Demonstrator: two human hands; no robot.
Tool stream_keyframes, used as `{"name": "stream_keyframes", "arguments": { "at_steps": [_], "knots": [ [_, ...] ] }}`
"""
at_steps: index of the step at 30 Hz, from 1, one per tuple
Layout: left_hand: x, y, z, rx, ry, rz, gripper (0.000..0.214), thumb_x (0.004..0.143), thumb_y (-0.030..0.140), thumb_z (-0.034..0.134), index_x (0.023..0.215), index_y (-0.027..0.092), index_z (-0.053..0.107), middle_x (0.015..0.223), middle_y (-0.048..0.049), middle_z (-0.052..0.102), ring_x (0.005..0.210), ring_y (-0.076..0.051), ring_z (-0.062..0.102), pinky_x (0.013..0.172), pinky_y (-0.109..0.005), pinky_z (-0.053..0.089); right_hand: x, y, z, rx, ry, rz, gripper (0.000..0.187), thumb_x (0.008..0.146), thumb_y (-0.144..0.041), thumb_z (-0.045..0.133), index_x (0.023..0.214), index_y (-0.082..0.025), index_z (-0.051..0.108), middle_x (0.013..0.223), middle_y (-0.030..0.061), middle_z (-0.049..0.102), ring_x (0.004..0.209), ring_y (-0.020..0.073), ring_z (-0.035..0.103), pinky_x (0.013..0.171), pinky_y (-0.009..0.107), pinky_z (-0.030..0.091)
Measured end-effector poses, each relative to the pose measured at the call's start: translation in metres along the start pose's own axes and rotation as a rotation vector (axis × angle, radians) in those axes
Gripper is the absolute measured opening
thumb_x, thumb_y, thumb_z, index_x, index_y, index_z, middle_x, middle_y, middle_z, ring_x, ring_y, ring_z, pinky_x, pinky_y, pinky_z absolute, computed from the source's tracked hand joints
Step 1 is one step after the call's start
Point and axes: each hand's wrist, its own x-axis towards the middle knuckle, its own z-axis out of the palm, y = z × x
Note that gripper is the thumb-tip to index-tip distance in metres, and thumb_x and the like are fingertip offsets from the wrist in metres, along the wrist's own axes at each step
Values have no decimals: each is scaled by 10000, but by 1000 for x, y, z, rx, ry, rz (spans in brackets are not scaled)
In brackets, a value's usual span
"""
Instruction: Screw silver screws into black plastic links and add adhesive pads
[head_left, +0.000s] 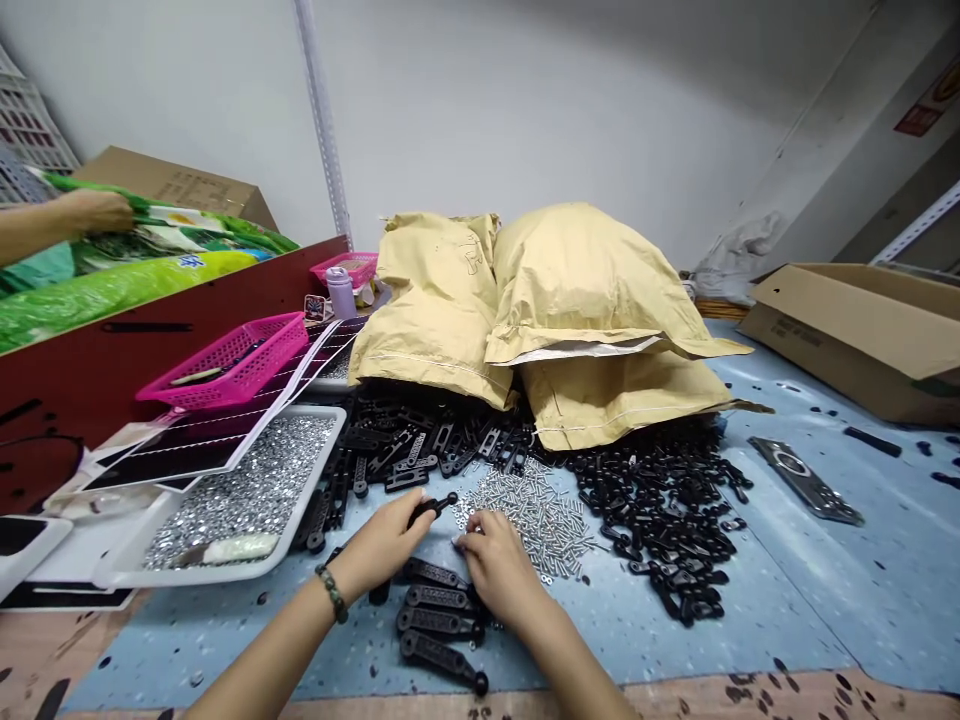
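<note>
My left hand (pixel 382 547) is shut on a small black plastic link (pixel 431 507), which sticks out past its fingertips. My right hand (pixel 499 568) rests at the edge of a heap of silver screws (pixel 529 520), fingertips pinched together; whether they hold a screw is hidden. Below both hands lies a row of several black bar-shaped parts (pixel 439 622) side by side. A large heap of black plastic parts (pixel 660 510) spreads to the right of the screws, and more flat black parts (pixel 420 440) lie beyond them.
A white tray of silver nuts (pixel 240 490) stands at the left, beside a pink plastic basket (pixel 229 360). Bulging kraft paper sacks (pixel 540 320) lie behind the parts. Another person's hand (pixel 94 212) touches a green printed bag (pixel 127 285) at the upper left. An open cardboard box (pixel 855 340) stands at the right.
</note>
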Motion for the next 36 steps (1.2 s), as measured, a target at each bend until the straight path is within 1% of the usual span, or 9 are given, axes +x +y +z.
{"name": "stream_keyframes", "arguments": {
  "at_steps": [5, 8, 11, 15, 21, 26, 30, 33, 36],
  "knots": [
    [6, -4, 18, 83, -122, 132, 156, 902, 277, 504, 931, 218, 645, 947, -39, 610, 945, -222, 529, 858, -336, 408, -13, 10, -3, -16, 76, 10, 295, 866, -78, 513, 1122, -206, 584, 1057, 72, 619, 998, 216, 549, 865, 368, 463],
    [5, -6, 24, 120, -177, 172, 213, 912, 252, 486, 1053, 257, 647, 1005, -44, 586, 975, -228, 508, 873, -351, 396, -19, 13, 3, -47, 46, -46, 250, 843, -88, 577, 1030, -244, 631, 958, 32, 662, 904, 207, 572, 796, 348, 466],
    [1, -7, 23, 134, -207, 196, 305, 938, 244, 432, 1196, 305, 583, 1067, -47, 558, 1007, -232, 484, 909, -378, 372, -23, 15, 11, -83, 46, -86, 229, 861, -82, 551, 999, -238, 647, 902, 42, 665, 858, 213, 559, 777, 364, 443],
    [2, -8, 20, 113, -241, 196, 291, 956, 258, 398, 1109, 277, 645, 1014, -48, 575, 965, -223, 498, 874, -349, 396, -25, 15, 12, -98, 35, -121, 244, 889, -80, 499, 1026, -228, 637, 923, 54, 656, 870, 212, 544, 796, 370, 422],
    [10, -12, 16, 33, -303, 195, 256, 893, 219, 497, 1057, 269, 687, 1020, -30, 614, 990, -200, 540, 904, -310, 412, -26, 10, 8, -100, 13, -101, 213, 881, -83, 507, 968, -222, 645, 891, 47, 648, 857, 204, 537, 774, 349, 432],
    [18, -11, 14, 2, -320, 191, 254, 873, 231, 506, 1045, 238, 692, 996, -40, 653, 977, -201, 571, 909, -308, 422, -25, 4, 8, -113, 18, -31, 191, 859, -94, 540, 971, -212, 642, 881, 54, 630, 847, 219, 542, 753, 364, 450],
    [12, -6, 13, -2, -338, 193, 226, 858, 232, 526, 1000, 232, 701, 944, -28, 673, 947, -192, 595, 886, -283, 435, -30, 5, -2, -106, -9, -34, 213, 837, -101, 558, 978, -237, 642, 932, 54, 619, 892, 232, 549, 778, 375, 463],
    [4, 1, 12, 16, -339, 182, 198, 834, 243, 575, 991, 235, 696, 921, -20, 674, 919, -196, 606, 857, -285, 449, -38, 24, -19, -85, 61, 73, 219, 875, -172, 516, 1061, -240, 610, 1008, 68, 612, 964, 241, 549, 835, 387, 469],
    [13, 15, 16, 50, -260, 160, 223, 865, 262, 553, 1053, 207, 660, 983, -51, 646, 957, -220, 583, 867, -321, 444, -40, 54, -32, -122, 194, 254, 255, 882, -253, 498, 1113, -194, 588, 1040, 126, 593, 1004, 296, 532, 863, 456, 453]
  ]
}}
